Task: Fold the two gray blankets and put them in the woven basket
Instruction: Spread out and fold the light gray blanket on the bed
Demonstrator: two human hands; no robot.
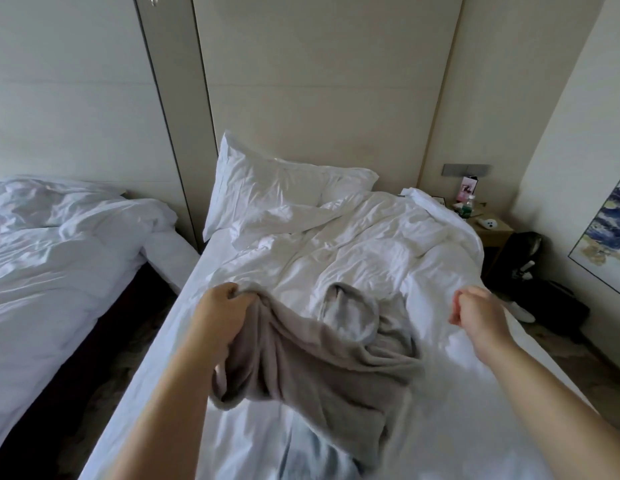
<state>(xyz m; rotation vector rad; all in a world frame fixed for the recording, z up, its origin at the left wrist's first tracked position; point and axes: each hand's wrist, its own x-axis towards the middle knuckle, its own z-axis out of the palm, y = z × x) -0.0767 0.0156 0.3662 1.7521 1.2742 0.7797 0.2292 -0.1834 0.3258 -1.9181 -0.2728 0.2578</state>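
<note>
gray fleece is bunched in the left hand [225, 313], whose fingers are curled tight round one edge of the gray blanket [322, 368]. the cloth is lifted at that side, and the rest is spread in a crumpled heap across the white sheet [440, 445], close to the camera. an edge is probably gripped this way so that the blanket can be shaken out and its corners found before any fold is made.

the right hand [474, 311] is held well apart from the blanket, over the right side of the sheet. its fingers are drawn into a fist, with the thumb laid against the forefinger. no gray cloth is seen in it, though a fine pinch cannot be ruled out because of blur. it is judged to be placed there so that a second edge can be taken up and the cloth stretched between both hands.

a loop of the blanket is turned up toward the rumpled duvet [353, 244], which is heaped toward the pillow [267, 181], so a flat stretch of sheet is available for folding. only one gray blanket is seen; the other one and the woven basket are not in view. folding is judged as not yet begun. a second bed [59, 254] is seen to the left and a nightstand [492, 233] at the far right.
</note>
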